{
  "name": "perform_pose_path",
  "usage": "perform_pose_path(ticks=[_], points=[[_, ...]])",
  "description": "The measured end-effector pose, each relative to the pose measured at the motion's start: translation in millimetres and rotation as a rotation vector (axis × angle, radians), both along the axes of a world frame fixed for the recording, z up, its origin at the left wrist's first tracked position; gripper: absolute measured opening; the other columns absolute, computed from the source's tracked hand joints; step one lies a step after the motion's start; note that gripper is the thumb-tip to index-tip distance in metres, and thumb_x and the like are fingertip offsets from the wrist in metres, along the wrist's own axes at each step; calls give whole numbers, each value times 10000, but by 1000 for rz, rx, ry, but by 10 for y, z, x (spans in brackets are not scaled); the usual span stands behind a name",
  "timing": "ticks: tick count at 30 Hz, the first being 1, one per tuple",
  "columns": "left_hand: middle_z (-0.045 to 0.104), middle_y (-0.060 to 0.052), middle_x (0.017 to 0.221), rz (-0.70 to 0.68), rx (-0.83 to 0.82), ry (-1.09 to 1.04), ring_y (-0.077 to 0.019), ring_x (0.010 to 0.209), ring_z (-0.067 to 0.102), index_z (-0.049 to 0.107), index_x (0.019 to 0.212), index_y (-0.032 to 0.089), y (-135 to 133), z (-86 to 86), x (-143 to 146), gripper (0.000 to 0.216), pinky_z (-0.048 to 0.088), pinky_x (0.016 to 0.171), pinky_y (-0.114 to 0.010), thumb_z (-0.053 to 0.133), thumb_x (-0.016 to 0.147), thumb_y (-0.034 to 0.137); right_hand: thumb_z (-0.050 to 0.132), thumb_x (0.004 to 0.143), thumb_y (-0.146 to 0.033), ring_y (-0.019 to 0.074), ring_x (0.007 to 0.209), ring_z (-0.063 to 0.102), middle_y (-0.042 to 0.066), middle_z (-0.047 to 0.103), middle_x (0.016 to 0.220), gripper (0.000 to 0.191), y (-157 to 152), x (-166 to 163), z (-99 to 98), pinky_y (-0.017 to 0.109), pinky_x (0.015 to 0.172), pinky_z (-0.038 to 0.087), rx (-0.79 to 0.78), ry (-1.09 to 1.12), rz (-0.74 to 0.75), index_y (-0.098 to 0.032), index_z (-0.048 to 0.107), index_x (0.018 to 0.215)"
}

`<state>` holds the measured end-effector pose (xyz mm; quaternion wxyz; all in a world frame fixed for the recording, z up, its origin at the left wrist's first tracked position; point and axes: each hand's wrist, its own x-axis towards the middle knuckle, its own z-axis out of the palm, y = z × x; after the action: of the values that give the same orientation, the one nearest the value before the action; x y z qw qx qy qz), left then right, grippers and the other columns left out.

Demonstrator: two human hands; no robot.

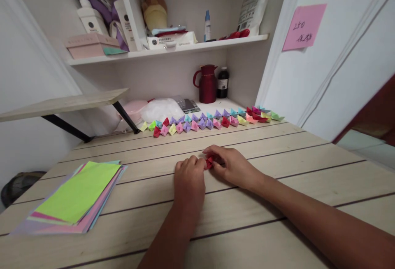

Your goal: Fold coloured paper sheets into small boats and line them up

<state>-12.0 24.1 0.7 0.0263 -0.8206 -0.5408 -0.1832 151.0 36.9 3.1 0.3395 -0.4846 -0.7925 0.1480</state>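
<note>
A small folded piece of red paper (pixel 209 162) is between my two hands, just above or on the wooden tabletop. My left hand (pixel 190 177) is closed with its fingers curled, gripping the paper's left side. From the right, my right hand (pixel 230 164) pinches the same paper between thumb and fingers. Much of the paper is hidden by the fingers, so its exact shape is unclear. Behind the hands, rows of small folded paper boats (pixel 202 123) in red, pink, purple, yellow, blue and green line the back of the table.
A stack of coloured paper sheets (pixel 82 190) lies at the left on the slatted table (pixel 138 219). Farther back are a raised wooden stand (pixel 64 103), a dark red jug (pixel 207 84) and a dark bottle (pixel 222 83). A pink note (pixel 305 26) sticks to the right wall.
</note>
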Motion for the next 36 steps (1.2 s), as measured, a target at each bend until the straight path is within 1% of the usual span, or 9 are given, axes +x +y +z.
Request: perform_pose_path(ticks=[2, 4, 7, 9, 14, 16, 24, 29, 36], points=[[639, -25, 893, 0, 3, 11, -203, 851, 571, 600, 848, 234, 0, -1, 4, 184, 353, 756, -336, 464, 883, 114, 490, 767, -93, 176, 753, 662, -8, 724, 862, 385, 3, 11, 10, 294, 705, 494, -34, 11, -2, -260, 588, 1099], [638, -24, 891, -2, 12, 18, -206, 853, 569, 598, 850, 231, -2, -2, 7, 183, 354, 759, -340, 463, 882, 112, 501, 776, -114, 180, 760, 664, -6, 728, 879, 372, 2, 17, 21, 299, 708, 494, -44, 11, -7, -260, 587, 1107], [641, -25, 895, -9, 13, 12, -206, 850, 569, 599, 855, 228, -7, 2, 11, 172, 354, 766, -345, 462, 892, 130, 587, 755, -205, 206, 837, 658, 37, 703, 1014, 359, -11, 1, 26, 314, 732, 493, 11, -25, -11, -247, 601, 1112], [645, -29, 904, -13, 10, 13, -205, 847, 570, 601, 851, 226, -13, 10, 15, 170, 354, 770, -348, 459, 900, 144, 615, 732, -221, 217, 880, 648, 55, 676, 1084, 385, -21, -17, 20, 315, 747, 488, 49, -47, -9, -241, 606, 1117], [646, -29, 903, -29, 13, 12, -201, 841, 574, 609, 847, 229, -30, 32, 27, 191, 354, 787, -352, 448, 912, 152, 528, 736, -119, 184, 758, 646, 11, 715, 861, 423, -27, -25, 19, 277, 686, 471, 10, -65, -9, -246, 589, 1135], [643, -25, 892, -31, 11, 17, -199, 840, 575, 612, 847, 231, -32, 34, 30, 196, 354, 795, -353, 447, 912, 148, 512, 744, -111, 174, 707, 641, -2, 720, 820, 424, -21, -12, 29, 268, 661, 463, -21, -51, -9, -243, 583, 1141], [635, -14, 889, -40, 22, 22, -194, 852, 565, 618, 871, 234, -21, 7, 26, 206, 351, 825, -360, 441, 911, 136, 464, 773, -85, 166, 734, 652, -8, 734, 836, 398, 13, 25, 25, 264, 689, 465, -75, 24, 2, -241, 589, 1117], [631, -10, 886, -26, 16, 29, -196, 853, 562, 620, 863, 238, -24, 2, 19, 193, 348, 824, -367, 458, 904, 141, 470, 749, -67, 159, 765, 644, 0, 722, 862, 318, 45, 47, 6, 252, 686, 460, -86, 87, -2, -225, 628, 975], [630, -16, 900, 5, 18, 44, -197, 868, 559, 630, 887, 240, -19, -13, 7, 223, 338, 844, -375, 449, 888, 111, 536, 730, -92, 134, 670, 608, -25, 705, 767, 196, 66, 70, 12, 228, 619, 438, -156, 90, -6, -216, 646, 833]])
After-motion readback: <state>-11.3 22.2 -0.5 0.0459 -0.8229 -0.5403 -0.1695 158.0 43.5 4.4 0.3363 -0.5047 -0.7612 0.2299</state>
